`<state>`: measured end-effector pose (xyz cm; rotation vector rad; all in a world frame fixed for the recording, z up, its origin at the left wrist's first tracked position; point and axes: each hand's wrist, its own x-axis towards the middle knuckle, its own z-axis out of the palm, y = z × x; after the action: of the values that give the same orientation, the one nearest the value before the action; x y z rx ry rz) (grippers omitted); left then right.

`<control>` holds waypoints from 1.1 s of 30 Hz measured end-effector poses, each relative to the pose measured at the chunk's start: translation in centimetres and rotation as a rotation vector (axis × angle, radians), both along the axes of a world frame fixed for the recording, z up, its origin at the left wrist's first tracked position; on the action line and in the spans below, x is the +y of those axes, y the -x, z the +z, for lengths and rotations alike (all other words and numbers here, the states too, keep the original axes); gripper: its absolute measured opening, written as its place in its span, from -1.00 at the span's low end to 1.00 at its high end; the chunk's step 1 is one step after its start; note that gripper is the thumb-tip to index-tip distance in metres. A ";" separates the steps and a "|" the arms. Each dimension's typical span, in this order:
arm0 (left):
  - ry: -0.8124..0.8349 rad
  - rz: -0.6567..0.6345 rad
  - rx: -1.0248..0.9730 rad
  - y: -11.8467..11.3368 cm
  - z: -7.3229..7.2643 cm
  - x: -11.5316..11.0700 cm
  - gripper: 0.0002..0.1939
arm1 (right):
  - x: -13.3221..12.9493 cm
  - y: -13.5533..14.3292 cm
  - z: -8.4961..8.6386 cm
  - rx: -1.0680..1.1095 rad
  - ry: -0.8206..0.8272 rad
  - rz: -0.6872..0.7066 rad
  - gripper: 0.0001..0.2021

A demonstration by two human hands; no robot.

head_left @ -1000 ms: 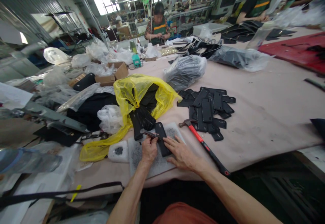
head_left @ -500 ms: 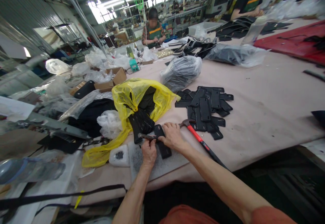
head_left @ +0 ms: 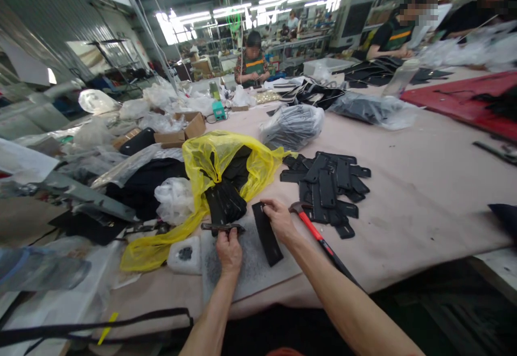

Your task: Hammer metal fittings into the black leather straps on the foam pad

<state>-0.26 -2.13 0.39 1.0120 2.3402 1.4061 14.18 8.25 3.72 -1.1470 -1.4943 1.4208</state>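
Note:
My left hand (head_left: 229,251) grips a dark metal rod-shaped tool, perhaps a punch (head_left: 212,228), lying sideways over the pale board (head_left: 252,275). Between the thumb and fingers of my right hand (head_left: 278,220) is the upper end of a flat black strip (head_left: 269,240), tilted above the board. A hammer with a red and black handle (head_left: 313,227) rests just right of that hand. Behind it lies a loose pile of black slotted pieces (head_left: 327,183). More black pieces (head_left: 226,202) spill from the mouth of a yellow plastic bag (head_left: 194,165).
A white block with a dark-filled hollow (head_left: 173,256) stands left of the board. Farther back are a clear bag of grey pieces (head_left: 293,127), a cardboard box (head_left: 196,125) and a red sheet (head_left: 460,100). Co-workers sit across the table, one (head_left: 253,65) straight ahead.
My hands have drawn apart: the left moved slightly left with the metal tool, off the black strip. My right hand now has the strip lifted by its upper end.

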 end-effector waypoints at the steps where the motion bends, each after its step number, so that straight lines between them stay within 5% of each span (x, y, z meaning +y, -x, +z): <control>1: 0.006 0.002 -0.007 0.1 -0.1 0.1 -0.74 | -0.1 -0.8 0.3 0.054 0.020 0.001 -0.58; 7: 0.102 -0.005 0.023 0.4 -0.5 0.3 -0.73 | -1.6 -3.6 2.2 0.988 0.365 0.160 -0.49; 10: 0.137 -0.010 0.035 0.5 -0.5 0.3 -0.71 | -2.4 -3.5 2.9 1.184 0.405 0.177 -0.40; 19: 0.154 -0.018 0.056 0.5 -0.5 0.4 -0.70 | -3.0 -3.5 4.1 1.307 0.398 0.158 -0.32; 33: 0.199 -0.007 0.104 0.3 -0.1 0.6 -0.69 | -2.8 -4.2 2.6 1.326 0.402 0.116 -0.31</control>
<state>-0.55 -1.56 0.34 1.0569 2.4877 1.1155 18.42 5.45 6.36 -0.1055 -0.3282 1.9772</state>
